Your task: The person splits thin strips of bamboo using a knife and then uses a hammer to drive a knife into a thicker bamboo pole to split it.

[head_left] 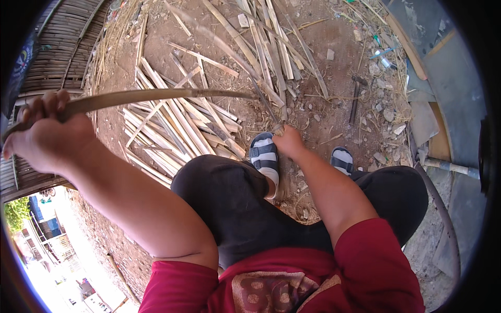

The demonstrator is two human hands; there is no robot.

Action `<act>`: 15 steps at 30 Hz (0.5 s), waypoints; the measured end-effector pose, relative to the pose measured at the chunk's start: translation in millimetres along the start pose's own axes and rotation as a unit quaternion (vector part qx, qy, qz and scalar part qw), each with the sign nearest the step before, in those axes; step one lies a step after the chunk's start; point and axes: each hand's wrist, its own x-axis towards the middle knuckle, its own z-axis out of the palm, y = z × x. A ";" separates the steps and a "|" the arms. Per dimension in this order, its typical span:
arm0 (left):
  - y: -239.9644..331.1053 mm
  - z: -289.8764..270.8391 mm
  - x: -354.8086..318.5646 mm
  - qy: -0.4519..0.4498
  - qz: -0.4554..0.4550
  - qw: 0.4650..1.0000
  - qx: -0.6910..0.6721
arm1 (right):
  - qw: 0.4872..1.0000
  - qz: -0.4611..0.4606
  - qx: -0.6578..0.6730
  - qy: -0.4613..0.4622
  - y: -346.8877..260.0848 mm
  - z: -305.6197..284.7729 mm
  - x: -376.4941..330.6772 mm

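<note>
My left hand (55, 130), raised at the far left, is closed around one end of a long bamboo strip (141, 97). The strip bows across to the middle, where its other end meets a narrow dark blade (266, 103). Low by my left foot, my right hand (288, 141) is closed on the handle of this knife, its blade pointing up and away from me. Another long bamboo piece (222, 44) slants from the top edge down to the blade; whether it is joined to the held strip I cannot tell.
Split bamboo strips (169, 117) lie heaped left of centre, with more strips (269, 39) farther off. A hammer (356, 99) rests on the dirt at the right, near stones and rubble. My sandaled feet (264, 151) stand close by. Sheet panels (454, 94) line the right side.
</note>
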 end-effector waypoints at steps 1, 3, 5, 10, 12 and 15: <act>17.0 5.2 -6.8 0.047 0.030 0.998 0.029 | 1.000 -0.019 0.008 0.011 1.8 4.0 1.0; 27.6 -15.3 15.3 0.067 0.096 0.991 0.059 | 0.999 -0.017 0.031 0.011 -4.2 -4.3 -3.0; 53.5 -31.1 22.4 0.063 0.146 0.985 0.068 | 0.997 -0.023 0.069 0.000 -12.4 -15.9 -3.9; 78.9 -14.7 -6.1 0.072 0.197 0.972 -0.109 | 0.980 -0.010 0.190 0.052 -43.7 -74.4 2.2; 74.4 -19.2 -12.7 -0.074 0.222 0.942 -0.242 | 0.964 -0.020 0.259 0.049 -68.9 -110.7 0.0; 22.9 -16.6 -2.5 -0.155 0.371 0.900 -0.169 | 0.944 -0.055 0.324 0.029 -143.0 -198.6 -52.2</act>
